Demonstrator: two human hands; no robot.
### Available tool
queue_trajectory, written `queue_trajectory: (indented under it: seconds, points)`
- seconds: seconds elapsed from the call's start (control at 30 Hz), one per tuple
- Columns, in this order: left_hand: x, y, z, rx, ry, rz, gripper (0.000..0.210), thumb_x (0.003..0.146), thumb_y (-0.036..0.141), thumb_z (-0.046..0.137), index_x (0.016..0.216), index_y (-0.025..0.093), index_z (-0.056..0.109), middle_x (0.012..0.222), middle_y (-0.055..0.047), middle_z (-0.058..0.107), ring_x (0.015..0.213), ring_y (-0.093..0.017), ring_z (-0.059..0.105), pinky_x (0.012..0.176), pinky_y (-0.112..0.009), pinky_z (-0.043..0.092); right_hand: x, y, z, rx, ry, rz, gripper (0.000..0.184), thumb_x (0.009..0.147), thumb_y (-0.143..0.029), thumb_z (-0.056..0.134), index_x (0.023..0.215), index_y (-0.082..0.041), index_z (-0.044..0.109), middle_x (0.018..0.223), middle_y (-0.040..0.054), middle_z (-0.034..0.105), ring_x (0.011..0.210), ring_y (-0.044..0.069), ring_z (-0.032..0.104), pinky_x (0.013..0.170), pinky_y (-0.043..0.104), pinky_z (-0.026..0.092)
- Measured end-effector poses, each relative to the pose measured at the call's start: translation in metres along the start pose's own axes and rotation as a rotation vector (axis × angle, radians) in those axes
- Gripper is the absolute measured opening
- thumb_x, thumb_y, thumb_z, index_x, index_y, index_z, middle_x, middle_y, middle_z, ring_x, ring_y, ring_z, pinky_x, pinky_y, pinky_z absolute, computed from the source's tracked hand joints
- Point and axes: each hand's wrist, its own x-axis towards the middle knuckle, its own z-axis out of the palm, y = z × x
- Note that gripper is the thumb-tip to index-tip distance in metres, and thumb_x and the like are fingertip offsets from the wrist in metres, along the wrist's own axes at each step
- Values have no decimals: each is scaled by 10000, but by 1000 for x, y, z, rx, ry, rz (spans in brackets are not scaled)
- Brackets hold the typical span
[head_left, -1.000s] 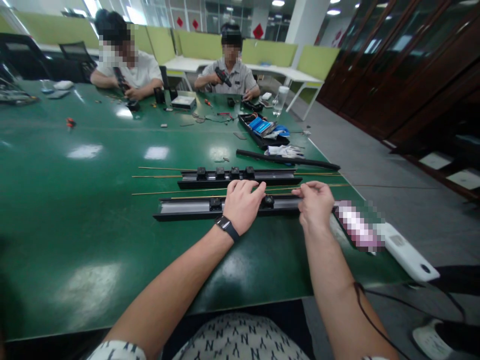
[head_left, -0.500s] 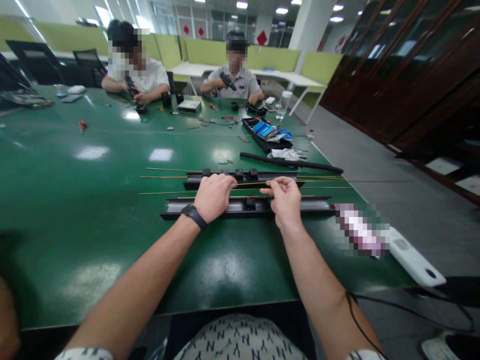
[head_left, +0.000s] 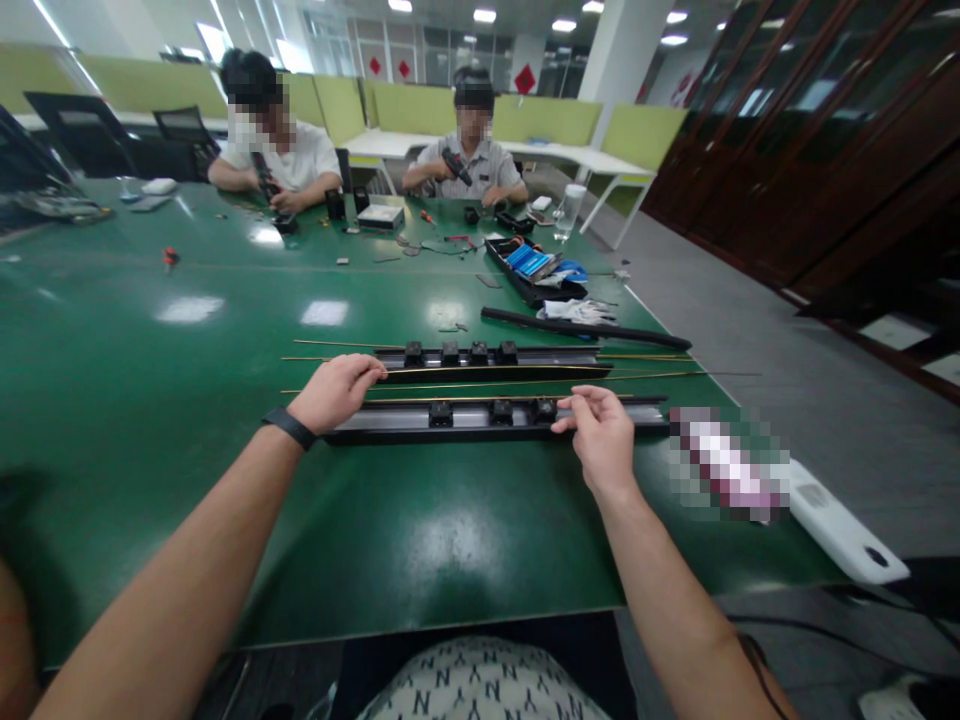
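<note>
The left hand [head_left: 335,393] is pinching one end of a thin golden rod [head_left: 487,370], which is stretching rightward past the far side of the right hand [head_left: 606,440]. The right hand is keeping its thumb and forefinger parted just beside the nearest of three black blocks [head_left: 544,410]; whether it is touching that block cannot be told. Between and beneath the hands, the near rail [head_left: 405,427] is bearing these blocks on the green counter [head_left: 450,530]. Just beyond the hands, the far rail [head_left: 555,356] is carrying four similar blocks [head_left: 478,352]. Farther past the right hand, a black strip [head_left: 585,328], white gloves [head_left: 574,312] and a black tray [head_left: 501,264] are lying. To its right, a white device [head_left: 836,515] is resting. Well beyond both hands, two co-workers [head_left: 304,160] are sitting, one holding a drill [head_left: 456,166].
</note>
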Motion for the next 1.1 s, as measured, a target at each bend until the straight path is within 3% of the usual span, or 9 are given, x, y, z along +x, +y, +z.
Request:
queue_trajectory:
  seconds: [0.37, 0.7, 0.87, 1.1]
  points:
    - [-12, -57, -2, -90, -81, -199, 519, 778, 703, 550, 941, 271, 787, 1045, -49, 810, 1023, -292, 716, 988, -390, 553, -4, 11, -10, -79, 51, -80, 197, 922, -344, 687, 1035, -187, 654, 849, 7, 743, 514, 108, 669, 539, 238, 515]
    - [-3, -97, 14, -227, -122, -354, 543, 636, 718, 741, 917, 257, 795, 988, -55, 818, 943, -260, 746, 932, -377, 591, -9, 13, -10, -128, 129, -132, 189, 916, -318, 685, 1038, -177, 660, 854, 17, 733, 521, 113, 666, 547, 251, 528]
    - [-3, -99, 21, -216, -59, -368, 496, 649, 627, 763, 951, 235, 788, 1022, -63, 815, 974, -257, 749, 977, -385, 581, -6, 14, -13, -161, 164, -119, 190, 906, -311, 681, 1039, -175, 668, 867, 25, 740, 532, 109, 657, 575, 259, 537]
    - [-14, -91, 22, -101, 139, -365, 326, 792, 475, 663, 1000, 259, 790, 1060, -50, 810, 1045, -284, 734, 1018, -421, 558, -5, 17, -15, -192, 138, -58, 251, 900, -377, 698, 1046, -174, 683, 880, 29, 746, 541, 117, 671, 575, 263, 543]
